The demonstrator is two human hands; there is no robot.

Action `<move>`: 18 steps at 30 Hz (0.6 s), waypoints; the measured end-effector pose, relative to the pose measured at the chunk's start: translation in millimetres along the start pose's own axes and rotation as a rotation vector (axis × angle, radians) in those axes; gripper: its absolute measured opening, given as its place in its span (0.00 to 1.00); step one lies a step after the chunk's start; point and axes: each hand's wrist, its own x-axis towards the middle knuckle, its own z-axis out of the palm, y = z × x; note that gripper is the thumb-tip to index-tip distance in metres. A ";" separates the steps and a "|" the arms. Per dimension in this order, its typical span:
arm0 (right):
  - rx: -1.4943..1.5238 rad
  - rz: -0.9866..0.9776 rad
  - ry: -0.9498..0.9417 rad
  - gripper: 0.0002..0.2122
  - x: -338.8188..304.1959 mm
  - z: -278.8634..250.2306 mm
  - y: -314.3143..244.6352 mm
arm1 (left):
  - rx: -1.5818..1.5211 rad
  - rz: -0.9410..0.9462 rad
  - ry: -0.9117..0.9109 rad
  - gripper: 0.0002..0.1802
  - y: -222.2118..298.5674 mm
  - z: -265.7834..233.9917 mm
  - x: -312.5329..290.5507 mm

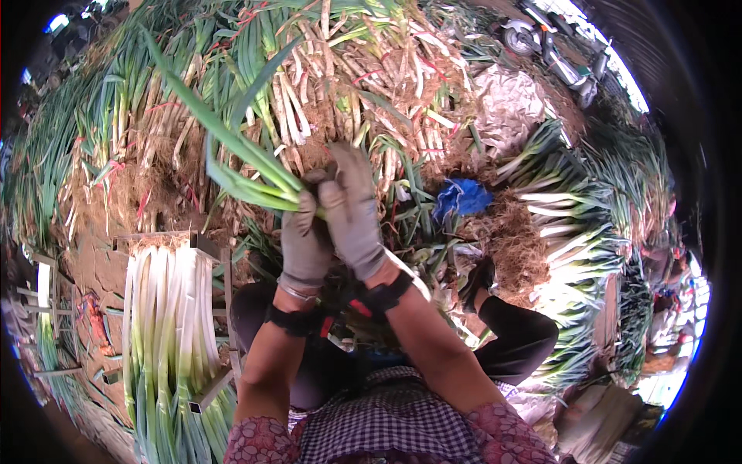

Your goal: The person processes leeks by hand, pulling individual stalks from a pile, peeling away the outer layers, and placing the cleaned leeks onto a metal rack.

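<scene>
Both my hands wear pale grey work gloves and meet in front of me. My left hand (304, 243) is closed round a large green onion (259, 166), whose long green leaves reach up and to the left. Close beside it, my right hand (352, 209) presses its thumb and fingers against the same stalk; its fingertips are partly hidden. A white stalk end (408, 272) shows below my right wrist, and it seems to belong to this onion. The middle of the stalk is hidden by the gloves.
Untrimmed onions with roots (309, 85) are heaped ahead. A metal rack (224, 301) at left holds cleaned onions (170, 309). More onions (568, 224) lie in a row at right, next to a root pile (514, 251) and a blue cloth or bag (461, 198). A scooter (553, 54) stands far right.
</scene>
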 end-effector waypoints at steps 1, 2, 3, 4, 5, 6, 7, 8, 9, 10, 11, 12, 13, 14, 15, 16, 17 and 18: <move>-0.208 -0.053 0.059 0.18 -1.9 -16.6 23.2 | -0.110 0.077 -0.029 0.20 9.9 12.1 2.6; -0.390 0.112 -0.024 0.16 -21.1 -33.9 53.6 | -0.197 0.061 -0.028 0.19 19.7 13.1 2.9; -0.568 0.275 -0.111 0.15 -40.2 -48.9 72.2 | -0.284 0.049 -0.025 0.19 27.7 9.0 5.1; -0.429 0.296 -0.067 0.14 -51.1 -54.4 68.0 | -0.277 0.065 -0.012 0.19 31.6 -0.2 8.9; -0.294 0.325 -0.032 0.14 -60.5 -60.7 59.5 | -0.246 0.066 0.008 0.17 32.6 -6.4 8.3; -0.253 0.327 -0.097 0.14 -59.9 -69.3 44.3 | -0.228 0.052 0.015 0.15 30.6 -6.2 5.8; -0.258 0.328 -0.091 0.14 -58.0 -69.6 35.0 | -0.232 0.049 0.010 0.15 28.5 -6.0 6.7; -0.266 0.202 -0.093 0.14 -57.0 -66.6 27.2 | -0.261 0.034 0.015 0.16 25.6 -6.3 7.6; -0.267 0.074 -0.097 0.15 -54.7 -62.3 18.3 | -0.284 0.023 0.024 0.16 24.2 -7.9 9.1; -0.293 0.194 -0.121 0.18 -49.2 -61.8 1.1 | -0.281 0.018 0.056 0.16 24.1 -9.5 9.2; -0.289 0.192 -0.119 0.18 -49.5 -60.3 4.3 | -0.278 0.021 0.055 0.16 24.9 -11.0 8.7; -0.308 0.149 -0.149 0.18 -49.9 -61.0 8.3 | -0.256 0.030 0.073 0.16 27.7 -7.7 7.9; -0.327 0.106 -0.177 0.18 -50.1 -62.1 11.1 | -0.233 0.040 0.091 0.17 29.2 -5.2 7.5; -0.328 0.104 -0.172 0.18 -51.4 -63.7 12.3 | -0.271 0.049 0.116 0.18 29.2 -4.6 7.8; -0.260 0.197 -0.204 0.17 -53.7 -63.4 11.2 | -0.277 0.053 0.119 0.18 29.6 -6.8 6.9; -0.193 0.290 -0.234 0.15 -55.4 -63.5 10.2 | -0.250 0.043 0.063 0.19 30.0 -8.6 6.5; -0.199 0.285 -0.236 0.15 -56.8 -65.0 11.6 | -0.223 0.032 0.006 0.21 30.2 -9.7 6.1; -0.089 0.366 -0.281 0.13 -53.8 -66.4 13.4 | -0.240 -0.052 -0.039 0.22 27.1 -8.6 8.7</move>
